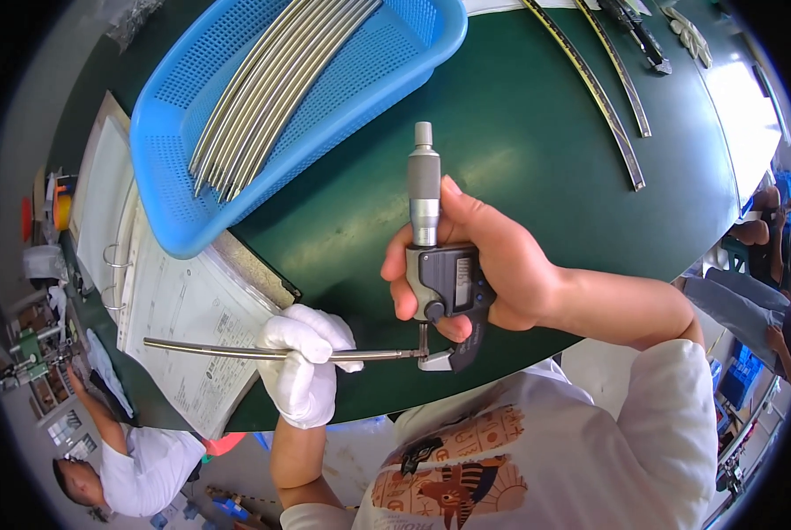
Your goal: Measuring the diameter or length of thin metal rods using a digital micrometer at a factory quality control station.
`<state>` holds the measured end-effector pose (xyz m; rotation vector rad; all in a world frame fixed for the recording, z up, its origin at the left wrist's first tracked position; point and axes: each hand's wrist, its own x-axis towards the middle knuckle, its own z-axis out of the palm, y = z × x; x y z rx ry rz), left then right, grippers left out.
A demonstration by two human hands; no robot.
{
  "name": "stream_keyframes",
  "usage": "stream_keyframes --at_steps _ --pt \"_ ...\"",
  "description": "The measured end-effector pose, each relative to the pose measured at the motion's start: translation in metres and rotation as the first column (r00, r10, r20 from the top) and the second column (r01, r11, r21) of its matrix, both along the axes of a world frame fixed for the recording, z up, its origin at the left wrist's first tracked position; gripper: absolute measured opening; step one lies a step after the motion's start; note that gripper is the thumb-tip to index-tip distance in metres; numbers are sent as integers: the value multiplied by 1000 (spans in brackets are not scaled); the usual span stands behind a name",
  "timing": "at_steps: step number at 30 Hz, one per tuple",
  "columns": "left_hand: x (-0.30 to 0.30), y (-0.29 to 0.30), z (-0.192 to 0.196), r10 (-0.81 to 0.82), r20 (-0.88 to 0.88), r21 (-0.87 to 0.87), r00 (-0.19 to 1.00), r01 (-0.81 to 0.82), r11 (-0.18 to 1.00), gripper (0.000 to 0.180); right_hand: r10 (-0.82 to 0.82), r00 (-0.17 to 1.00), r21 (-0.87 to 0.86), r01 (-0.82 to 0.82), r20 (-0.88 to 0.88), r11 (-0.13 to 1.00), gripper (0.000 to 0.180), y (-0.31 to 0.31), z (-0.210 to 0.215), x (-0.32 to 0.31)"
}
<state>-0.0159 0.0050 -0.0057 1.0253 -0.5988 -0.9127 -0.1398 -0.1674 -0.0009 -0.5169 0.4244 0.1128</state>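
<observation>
My left hand (305, 367), in a white glove, is closed around a thin metal rod (210, 349) held level above the table's near edge. The bare right hand (492, 252) grips a digital micrometer (426, 203), its thimble pointing away from me and its frame toward me. The rod's right end lies in the micrometer's jaw, by the spindle; whether both measuring faces touch it is too small to tell. Above my hands, a blue perforated basket (170, 190) holds several similar metal rods (276, 97) lying side by side.
An open ring binder with printed sheets (192, 318) lies left, partly under the basket. At the far right are two steel rulers (590, 79), a black caliper-like tool (638, 35) and a glove (688, 37). Another person (130, 464) works at lower left. The green table (537, 177) curves around.
</observation>
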Motion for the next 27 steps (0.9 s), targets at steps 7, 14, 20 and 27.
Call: stream_keyframes --at_steps 7,14,20,27 --pt "-3 -1 -1 3 -7 11 1000 -3 1000 22 -20 1000 57 19 3 998 67 0 -1 -1" --pt "-4 -2 0 -5 -9 10 1000 5 1000 21 -1 1000 -14 1 11 1000 66 -1 -1 0" --pt "-5 0 0 -3 9 9 1000 3 1000 21 10 1000 -59 -10 1 998 65 -1 1 0" --pt "-4 -1 -1 2 -28 19 1000 -2 1000 22 -18 1000 9 18 -13 1000 69 1 0 0"
